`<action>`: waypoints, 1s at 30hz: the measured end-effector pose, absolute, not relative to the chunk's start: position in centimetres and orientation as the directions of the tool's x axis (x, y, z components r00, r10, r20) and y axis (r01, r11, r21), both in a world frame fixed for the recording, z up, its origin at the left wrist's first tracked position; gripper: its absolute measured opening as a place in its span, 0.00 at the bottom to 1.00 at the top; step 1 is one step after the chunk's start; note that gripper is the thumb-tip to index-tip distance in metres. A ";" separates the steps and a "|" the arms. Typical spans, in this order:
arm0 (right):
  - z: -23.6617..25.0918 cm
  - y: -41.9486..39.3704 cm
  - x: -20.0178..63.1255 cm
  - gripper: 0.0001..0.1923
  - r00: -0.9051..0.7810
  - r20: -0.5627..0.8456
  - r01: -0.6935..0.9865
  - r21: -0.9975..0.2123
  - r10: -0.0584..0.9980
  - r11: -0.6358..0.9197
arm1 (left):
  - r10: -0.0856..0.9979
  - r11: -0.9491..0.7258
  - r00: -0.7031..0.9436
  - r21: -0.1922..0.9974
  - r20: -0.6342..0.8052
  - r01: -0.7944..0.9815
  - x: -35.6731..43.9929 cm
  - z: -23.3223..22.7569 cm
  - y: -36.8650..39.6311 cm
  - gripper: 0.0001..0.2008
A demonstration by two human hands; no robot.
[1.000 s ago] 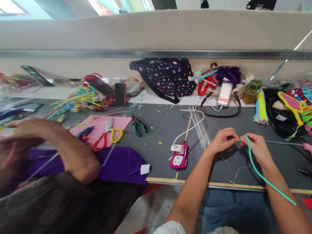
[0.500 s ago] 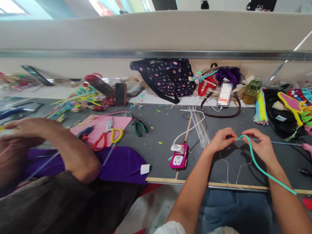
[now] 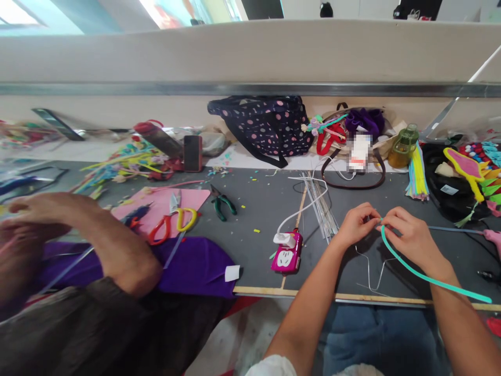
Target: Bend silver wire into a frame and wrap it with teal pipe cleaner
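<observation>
Both hands, left hand (image 3: 357,223) and right hand (image 3: 407,236), are pinching the teal pipe cleaner's (image 3: 422,277) tip onto thin wire (image 3: 368,269), its long tail trailing unworked toward four o'clock, so work looks barely begun.

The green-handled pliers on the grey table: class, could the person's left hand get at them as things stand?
Probably not at once: the left hand and right hand both pinch the teal strip. The table lies bare toward the pliers, so a freed hand likely could.
</observation>
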State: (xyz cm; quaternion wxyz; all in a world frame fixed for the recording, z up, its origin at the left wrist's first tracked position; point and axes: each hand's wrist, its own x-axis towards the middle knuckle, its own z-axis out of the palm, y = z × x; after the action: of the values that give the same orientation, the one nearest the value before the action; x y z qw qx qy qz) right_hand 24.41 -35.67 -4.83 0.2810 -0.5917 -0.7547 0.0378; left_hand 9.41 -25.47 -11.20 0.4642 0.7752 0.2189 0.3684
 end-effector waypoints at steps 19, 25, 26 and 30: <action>-4.7 -36.6 21.8 0.10 -0.345 0.367 0.807 -0.354 0.864 0.472 | 0.721 -0.487 0.579 0.873 0.381 0.032 9.4 -11.1 -25.6 0.06; -4.7 -36.2 22.1 0.16 -0.238 0.467 0.785 -0.423 0.851 0.452 | 0.667 -0.521 0.618 0.853 0.416 -0.011 9.3 -11.3 -25.6 0.03; -4.6 -36.1 22.2 0.16 -0.208 0.467 0.771 -0.462 0.859 0.438 | 0.659 -0.530 0.625 0.848 0.418 -0.008 9.3 -11.3 -25.7 0.04; -4.3 -36.0 23.0 0.13 0.094 0.420 0.649 -0.714 0.903 0.264 | 0.628 -0.542 0.671 0.840 0.393 0.015 9.4 -11.3 -25.7 0.07</action>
State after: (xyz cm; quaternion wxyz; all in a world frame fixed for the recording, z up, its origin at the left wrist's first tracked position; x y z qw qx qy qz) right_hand 23.01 -36.03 -4.29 0.4467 -0.5896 -0.6578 0.1420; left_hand 9.38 -25.67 -11.30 0.4348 0.8041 0.1999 0.3526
